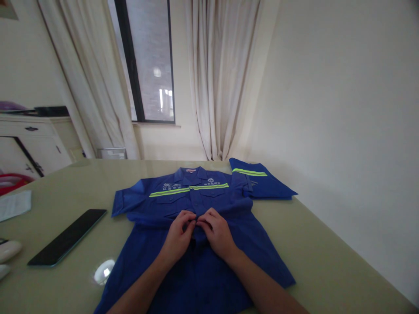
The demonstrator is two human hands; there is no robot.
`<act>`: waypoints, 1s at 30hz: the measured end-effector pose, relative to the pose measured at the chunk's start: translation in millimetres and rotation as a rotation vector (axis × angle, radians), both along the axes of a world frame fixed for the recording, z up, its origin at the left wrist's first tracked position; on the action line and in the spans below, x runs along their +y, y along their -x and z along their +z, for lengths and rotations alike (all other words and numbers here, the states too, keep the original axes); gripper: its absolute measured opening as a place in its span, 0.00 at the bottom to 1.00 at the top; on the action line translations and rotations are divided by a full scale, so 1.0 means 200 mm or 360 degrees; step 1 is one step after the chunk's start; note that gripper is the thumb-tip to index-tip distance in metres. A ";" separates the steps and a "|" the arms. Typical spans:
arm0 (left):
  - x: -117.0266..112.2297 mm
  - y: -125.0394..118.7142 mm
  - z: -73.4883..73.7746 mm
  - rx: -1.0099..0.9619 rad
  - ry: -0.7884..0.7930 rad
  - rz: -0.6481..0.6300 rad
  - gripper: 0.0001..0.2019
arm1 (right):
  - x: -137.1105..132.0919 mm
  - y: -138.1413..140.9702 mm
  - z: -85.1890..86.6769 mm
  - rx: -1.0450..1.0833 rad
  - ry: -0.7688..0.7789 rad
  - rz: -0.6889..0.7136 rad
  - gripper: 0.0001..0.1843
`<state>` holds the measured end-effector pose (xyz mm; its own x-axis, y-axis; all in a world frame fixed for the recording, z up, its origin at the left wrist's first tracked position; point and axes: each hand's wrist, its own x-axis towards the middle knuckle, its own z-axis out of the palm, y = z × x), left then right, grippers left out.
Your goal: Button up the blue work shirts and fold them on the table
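A blue short-sleeved work shirt with a yellow-green reflective band across the chest lies flat, front up, on the pale green table. My left hand and my right hand meet at the shirt's front placket just below the chest pockets. Both hands have their fingers curled and pinched on the fabric at the middle seam, fingertips almost touching. A second blue garment with the same reflective band lies folded at the table's far right.
A dark tablet or phone lies face up on the left of the table. A white paper and a white object sit at the left edge. A white cabinet, curtains and a window stand behind the table.
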<state>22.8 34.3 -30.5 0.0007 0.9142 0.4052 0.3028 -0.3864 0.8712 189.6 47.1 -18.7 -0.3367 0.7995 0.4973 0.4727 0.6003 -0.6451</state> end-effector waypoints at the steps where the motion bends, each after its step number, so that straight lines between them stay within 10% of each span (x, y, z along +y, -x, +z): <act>1: -0.01 0.00 0.00 -0.0007 -0.0008 -0.0006 0.10 | 0.00 0.00 0.00 0.0065 0.0020 -0.0017 0.09; 30: -0.03 -0.05 -0.01 -0.0149 0.0396 -0.0130 0.16 | -0.03 0.01 -0.02 -0.0315 -0.0160 -0.0341 0.08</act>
